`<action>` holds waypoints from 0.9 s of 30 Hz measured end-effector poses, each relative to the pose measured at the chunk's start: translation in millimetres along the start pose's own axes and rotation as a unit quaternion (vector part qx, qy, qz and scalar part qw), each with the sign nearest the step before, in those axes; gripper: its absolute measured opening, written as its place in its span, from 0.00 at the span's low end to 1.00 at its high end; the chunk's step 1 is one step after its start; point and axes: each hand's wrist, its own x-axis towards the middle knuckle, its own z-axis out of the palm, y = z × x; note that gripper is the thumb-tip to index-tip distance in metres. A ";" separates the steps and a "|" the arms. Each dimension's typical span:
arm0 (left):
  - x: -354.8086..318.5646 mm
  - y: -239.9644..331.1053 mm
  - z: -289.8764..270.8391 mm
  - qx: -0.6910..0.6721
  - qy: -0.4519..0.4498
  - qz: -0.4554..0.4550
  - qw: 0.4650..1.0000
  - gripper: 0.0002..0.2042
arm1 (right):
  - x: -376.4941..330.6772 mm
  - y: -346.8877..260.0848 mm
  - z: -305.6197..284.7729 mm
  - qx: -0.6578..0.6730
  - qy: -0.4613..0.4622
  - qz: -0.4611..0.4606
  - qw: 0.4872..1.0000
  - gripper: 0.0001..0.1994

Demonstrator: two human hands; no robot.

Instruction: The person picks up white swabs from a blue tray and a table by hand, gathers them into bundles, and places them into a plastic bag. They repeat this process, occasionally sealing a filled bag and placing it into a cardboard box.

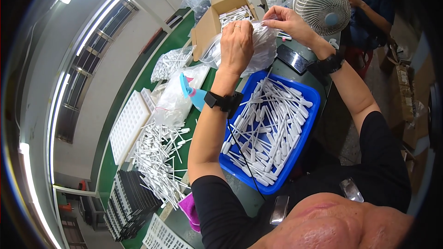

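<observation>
Both arms reach over a blue tray (pixel 315 110) toward a clear plastic bag (pixel 265 46) with white pieces inside. My left hand (pixel 236 44) has its fingers curled closed on the bag's upper left part. At the bag's upper right, my right hand (pixel 291 24) pinches the plastic between thumb and fingers. What lies under the left fingers is hidden. White plastic sticks (pixel 277 129) with thick, rounded ends fill the tray below. Just behind the bag, an open cardboard box (pixel 210 30) holds more white sticks.
A desk fan (pixel 322 8) and a phone (pixel 292 59) are on the right, a person (pixel 369 14) beyond. Leftward lie a blue spray bottle (pixel 194 94), loose white sticks (pixel 159 157), a white perforated tray (pixel 129 127), stacked dark trays (pixel 131 205) and a magenta cloth (pixel 189 210).
</observation>
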 end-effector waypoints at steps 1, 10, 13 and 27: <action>-0.3 0.0 0.9 -0.001 0.000 -0.001 1.000 0.03 | -0.2 -1.3 0.0 -0.003 0.001 0.007 1.000 0.06; -4.2 0.6 5.2 -0.009 0.026 -0.012 1.000 0.04 | -0.8 5.3 1.9 -0.026 0.019 -0.028 0.999 0.06; -5.7 3.6 4.3 -0.016 0.011 -0.028 0.999 0.04 | -5.3 -2.0 8.1 -0.080 0.061 -0.025 0.995 0.07; -2.5 18.1 12.8 -0.082 0.057 -0.108 0.989 0.07 | -12.6 10.3 23.3 -0.144 0.130 -0.154 0.969 0.09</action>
